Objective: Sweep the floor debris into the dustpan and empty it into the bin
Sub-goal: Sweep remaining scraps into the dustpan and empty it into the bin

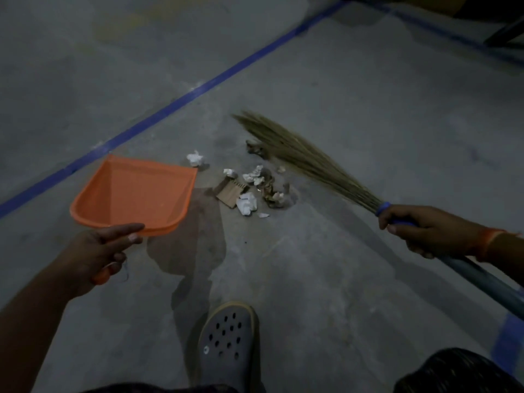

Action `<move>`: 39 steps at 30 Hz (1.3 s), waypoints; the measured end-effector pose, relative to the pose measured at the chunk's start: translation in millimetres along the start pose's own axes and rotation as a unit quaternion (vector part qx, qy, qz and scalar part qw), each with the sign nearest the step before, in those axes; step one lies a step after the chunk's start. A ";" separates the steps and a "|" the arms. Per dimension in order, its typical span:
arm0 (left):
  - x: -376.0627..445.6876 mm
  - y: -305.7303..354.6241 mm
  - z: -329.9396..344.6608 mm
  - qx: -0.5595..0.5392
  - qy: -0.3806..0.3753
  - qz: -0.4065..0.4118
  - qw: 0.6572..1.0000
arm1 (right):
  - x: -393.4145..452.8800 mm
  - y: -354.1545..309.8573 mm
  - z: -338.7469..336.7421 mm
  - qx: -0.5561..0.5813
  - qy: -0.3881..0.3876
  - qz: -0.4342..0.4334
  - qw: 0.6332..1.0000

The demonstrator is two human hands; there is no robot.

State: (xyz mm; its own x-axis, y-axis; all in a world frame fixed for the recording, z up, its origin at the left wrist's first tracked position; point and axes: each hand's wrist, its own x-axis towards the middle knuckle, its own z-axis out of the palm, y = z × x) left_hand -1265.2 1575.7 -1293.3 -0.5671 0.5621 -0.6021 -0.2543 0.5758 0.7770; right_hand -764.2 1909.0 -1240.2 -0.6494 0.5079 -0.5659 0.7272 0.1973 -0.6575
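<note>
An orange dustpan (133,194) is held just above the grey floor at left, its open side turned toward the debris. My left hand (99,251) grips its handle from behind. A pile of debris (252,188), made of crumpled white paper, a scrap of cardboard and brown bits, lies right of the pan. A separate paper ball (195,158) sits near the pan's far corner. A grass broom (306,158) slants over the far side of the pile. My right hand (425,231) grips its blue-banded handle at right.
A blue tape line (181,100) crosses the concrete floor diagonally behind the pan. My foot in a grey perforated clog (226,341) stands at the bottom centre. A dark furniture frame (504,32) is at the top right. No bin is in view.
</note>
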 end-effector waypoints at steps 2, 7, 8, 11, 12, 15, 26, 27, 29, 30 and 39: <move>-4.2 -6.7 1.8 0.003 -0.001 -0.004 1.000 | 0.7 3.3 -3.8 0.019 0.016 0.005 1.000; -17.2 -12.8 -6.9 0.008 0.013 -0.002 1.000 | 11.4 20.6 -8.0 0.047 0.051 0.006 0.998; -18.8 -13.8 -9.8 0.005 0.020 -0.004 1.000 | 15.3 25.6 -7.2 0.045 0.050 0.007 0.998; -24.7 -18.0 -20.7 0.007 0.045 -0.007 0.999 | 24.0 39.7 -0.2 0.010 0.036 0.020 0.999; -26.8 -19.8 -25.5 0.011 0.051 -0.009 0.999 | 26.2 44.2 3.2 -0.009 0.029 0.022 0.999; -34.7 -23.7 -42.8 0.017 0.061 -0.010 0.998 | 26.7 53.0 15.1 -0.077 -0.012 0.008 0.997; -56.2 -18.5 -55.9 0.008 0.093 0.019 0.995 | -22.8 52.5 25.6 -0.025 -0.001 -0.022 0.999; -56.8 -18.8 -54.6 0.006 0.091 0.020 0.996 | -19.0 44.1 23.4 -0.015 0.004 -0.028 1.000; -57.1 -21.0 -51.1 0.006 0.086 0.015 0.996 | -6.2 24.9 21.7 -0.001 0.006 -0.043 0.999; -57.3 -22.6 -48.9 0.008 0.086 0.014 0.996 | 2.2 14.8 22.4 0.004 0.003 -0.051 0.999; -66.7 -45.6 -33.7 0.018 0.076 -0.008 0.997 | 92.9 -71.6 54.4 -0.054 -0.069 -0.112 0.990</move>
State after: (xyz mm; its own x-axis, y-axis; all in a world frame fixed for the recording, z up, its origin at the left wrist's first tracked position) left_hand -1242.2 1491.9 -1282.4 -0.6755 0.4581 -0.5778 -0.2381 0.6061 0.7589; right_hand -888.7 1896.5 -1272.8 -0.8154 0.3241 -0.4797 0.5768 0.3842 -0.7209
